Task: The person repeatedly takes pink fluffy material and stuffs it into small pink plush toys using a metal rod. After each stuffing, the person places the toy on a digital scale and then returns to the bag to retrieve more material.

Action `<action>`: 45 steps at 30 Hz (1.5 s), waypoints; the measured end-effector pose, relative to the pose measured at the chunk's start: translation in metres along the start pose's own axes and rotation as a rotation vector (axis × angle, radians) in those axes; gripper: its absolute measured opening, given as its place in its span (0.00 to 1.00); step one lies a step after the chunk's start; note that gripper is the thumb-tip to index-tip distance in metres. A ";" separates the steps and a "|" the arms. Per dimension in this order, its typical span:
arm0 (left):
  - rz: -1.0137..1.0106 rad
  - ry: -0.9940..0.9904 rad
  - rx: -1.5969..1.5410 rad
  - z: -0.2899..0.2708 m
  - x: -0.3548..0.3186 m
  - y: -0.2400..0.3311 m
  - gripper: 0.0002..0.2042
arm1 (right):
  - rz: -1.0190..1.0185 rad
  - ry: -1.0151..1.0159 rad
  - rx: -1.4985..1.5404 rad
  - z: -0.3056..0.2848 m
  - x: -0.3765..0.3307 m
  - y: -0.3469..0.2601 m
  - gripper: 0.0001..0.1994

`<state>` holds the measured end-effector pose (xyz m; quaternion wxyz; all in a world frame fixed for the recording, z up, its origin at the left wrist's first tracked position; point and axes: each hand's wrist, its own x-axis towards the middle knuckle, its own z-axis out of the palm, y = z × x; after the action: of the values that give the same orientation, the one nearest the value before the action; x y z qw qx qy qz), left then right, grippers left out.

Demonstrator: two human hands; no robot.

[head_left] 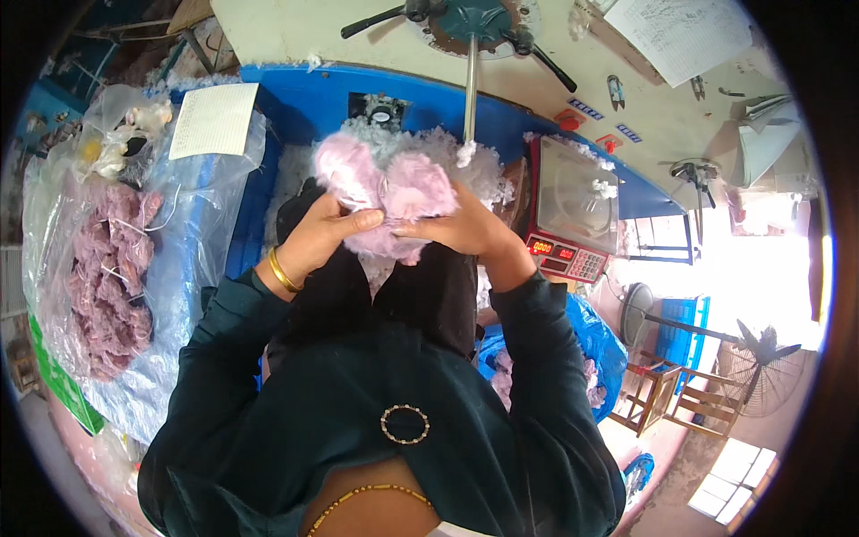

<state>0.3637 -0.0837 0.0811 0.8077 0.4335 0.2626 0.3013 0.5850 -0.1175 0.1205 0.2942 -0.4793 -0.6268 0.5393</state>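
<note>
Between my two hands is a fluffy pink plush piece (420, 185) with two rounded lobes standing up from it. My left hand (324, 231) grips its left side, thumb laid across the front. On the other side my right hand (470, 224) pinches the fur, the thumb pointing inward near the middle. The fingers behind the plush are hidden. Loose white stuffing (483, 170) lies heaped beyond my hands. Above it, a thin metal tube (472, 89) reaches down from a stuffing machine (477, 20), and a tuft of stuffing clings to its tip.
At left, a clear plastic bag (201, 201) holds pink plush pieces (112, 277), with a paper sheet (213, 119) on top. A red scale (568, 255) stands at right. Below it, a blue bag (595, 336) contains more pink pieces. Farther right are wooden chairs (649, 394) and a fan (761, 367).
</note>
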 end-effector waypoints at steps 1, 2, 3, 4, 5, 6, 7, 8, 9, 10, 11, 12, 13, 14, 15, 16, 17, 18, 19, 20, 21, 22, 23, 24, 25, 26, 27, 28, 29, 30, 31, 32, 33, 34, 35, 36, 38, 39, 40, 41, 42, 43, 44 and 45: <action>-0.005 -0.043 0.025 0.001 0.005 0.002 0.16 | 0.003 0.103 0.040 0.000 -0.004 0.000 0.20; -0.009 -0.086 0.051 0.001 0.011 0.004 0.16 | -0.083 0.149 0.068 -0.002 -0.009 -0.005 0.21; -0.019 -0.130 0.076 0.004 0.014 0.004 0.16 | -0.165 0.198 0.099 -0.002 -0.014 -0.020 0.21; 0.016 -0.113 0.051 0.008 0.016 0.005 0.15 | -0.127 0.184 0.127 -0.007 -0.014 -0.020 0.21; 0.051 -0.096 0.026 0.014 0.018 0.007 0.15 | -0.088 0.169 0.156 -0.012 -0.014 -0.019 0.20; 0.087 -0.080 0.001 0.020 0.020 0.010 0.14 | -0.149 0.084 0.092 -0.020 -0.013 -0.006 0.20; 0.186 -0.083 0.083 0.023 0.024 0.009 0.13 | -0.212 -0.001 0.029 -0.026 -0.014 0.008 0.19; 0.234 -0.135 0.163 0.024 0.028 0.011 0.13 | -0.273 -0.087 -0.035 -0.031 -0.016 0.018 0.18; 0.280 -0.186 0.240 0.025 0.032 0.013 0.13 | -0.058 -0.014 0.289 -0.020 -0.028 0.005 0.14; 0.325 -0.236 0.318 0.026 0.035 0.016 0.13 | -0.033 0.031 0.313 -0.020 -0.027 0.009 0.14; 0.230 -0.185 0.295 0.028 0.037 0.020 0.13 | -0.009 0.075 0.336 -0.020 -0.026 0.016 0.13; 0.333 -0.212 0.398 0.030 0.037 0.023 0.13 | 0.010 0.114 0.357 -0.021 -0.024 0.018 0.12; 0.437 -0.239 0.501 0.033 0.036 0.025 0.13 | -0.023 0.122 0.282 -0.023 -0.025 0.017 0.11; 0.540 -0.264 0.604 0.035 0.037 0.027 0.14 | -0.048 0.151 0.239 -0.021 -0.027 0.014 0.11; 0.574 -0.253 0.648 0.034 0.039 0.028 0.14 | -0.068 0.184 0.197 -0.015 -0.030 0.006 0.11; 0.608 -0.242 0.691 0.033 0.042 0.030 0.14 | -0.089 0.216 0.156 -0.013 -0.032 0.002 0.11; 0.571 -0.239 0.671 0.036 0.044 0.031 0.14 | -0.116 0.145 0.067 -0.020 -0.029 0.020 0.11; 0.537 -0.235 0.654 0.039 0.047 0.032 0.14 | -0.225 0.116 0.171 -0.027 -0.026 0.020 0.11; 0.595 -0.207 0.683 0.039 0.053 0.030 0.15 | -0.334 0.087 0.274 -0.032 -0.025 0.017 0.11; 0.652 -0.180 0.711 0.038 0.063 0.027 0.15 | -0.264 0.166 0.219 -0.034 -0.027 0.012 0.10; 0.712 -0.148 0.742 0.037 0.073 0.024 0.16 | -0.193 0.237 0.169 -0.037 -0.027 -0.001 0.09; 0.727 -0.093 0.713 0.039 0.081 0.024 0.16 | -0.118 0.299 0.122 -0.039 -0.027 -0.014 0.08; 0.741 -0.039 0.683 0.041 0.090 0.025 0.16 | -0.158 0.416 -0.074 -0.044 -0.022 -0.015 0.08; 0.755 0.009 0.650 0.041 0.100 0.025 0.17 | -0.197 0.535 -0.273 -0.052 -0.015 -0.014 0.08; 0.781 0.022 0.759 0.039 0.110 0.026 0.13 | -0.265 0.597 -0.445 -0.058 -0.009 -0.008 0.09; 0.758 -0.001 0.728 0.036 0.118 0.025 0.13 | -0.264 0.618 -0.446 -0.061 -0.005 -0.005 0.10; 0.735 -0.024 0.696 0.031 0.126 0.021 0.13 | -0.262 0.640 -0.447 -0.062 -0.001 -0.002 0.10; 0.719 -0.047 0.665 0.026 0.133 0.018 0.14 | -0.267 0.662 -0.452 -0.064 0.003 0.000 0.11; 0.693 -0.075 0.504 0.023 0.139 0.011 0.13 | -0.247 0.638 -0.398 -0.063 0.003 0.004 0.15; 0.732 -0.068 0.646 0.016 0.150 0.010 0.13 | -0.229 0.661 -0.366 -0.062 0.006 0.000 0.16; 0.763 -0.056 0.788 0.009 0.161 0.012 0.12 | -0.208 0.679 -0.331 -0.057 0.009 -0.006 0.18; 0.792 -0.041 0.931 0.003 0.168 0.011 0.11 | -0.187 0.694 -0.296 -0.053 0.012 -0.010 0.20; 0.876 -0.030 1.114 0.005 0.167 0.013 0.11 | -0.177 0.738 -0.458 -0.054 0.020 -0.007 0.22; 0.957 -0.018 1.299 0.007 0.166 0.015 0.11 | -0.183 0.764 -0.594 -0.053 0.024 -0.009 0.21; 1.035 -0.004 1.486 0.008 0.166 0.018 0.11 | -0.189 0.786 -0.731 -0.053 0.029 -0.013 0.21; 1.116 0.006 1.672 0.014 0.166 0.029 0.12 | -0.196 0.811 -0.871 -0.052 0.035 -0.017 0.21; 0.178 -0.129 1.419 0.061 0.149 0.067 0.14 | -0.196 0.928 -1.013 -0.059 0.049 -0.013 0.16; 0.135 -0.065 0.905 0.034 0.154 0.033 0.17 | -0.230 0.942 -1.020 -0.067 0.063 -0.010 0.14; 0.095 -0.014 0.385 0.018 0.158 0.013 0.21 | -0.257 0.959 -1.033 -0.075 0.075 -0.010 0.13; 0.230 0.087 0.307 0.029 0.156 0.006 0.23 | -0.177 0.949 -1.066 -0.080 0.085 -0.015 0.13; 0.267 0.103 0.269 0.035 0.163 0.010 0.23 | -0.142 0.985 -1.024 -0.089 0.094 -0.015 0.13; 0.295 0.119 0.230 0.041 0.167 0.019 0.23 | -0.097 1.017 -0.980 -0.098 0.102 -0.014 0.13; 0.323 0.135 0.190 0.043 0.170 0.024 0.23 | -0.052 1.049 -0.936 -0.101 0.104 -0.013 0.13; 0.199 0.133 0.056 0.043 0.171 0.020 0.23 | -0.013 1.047 -0.895 -0.098 0.102 -0.008 0.14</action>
<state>0.5045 0.0244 0.0914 0.7421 0.4588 0.2796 0.4008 0.6323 0.0153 0.1376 0.3352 -0.7483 -0.5674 -0.0756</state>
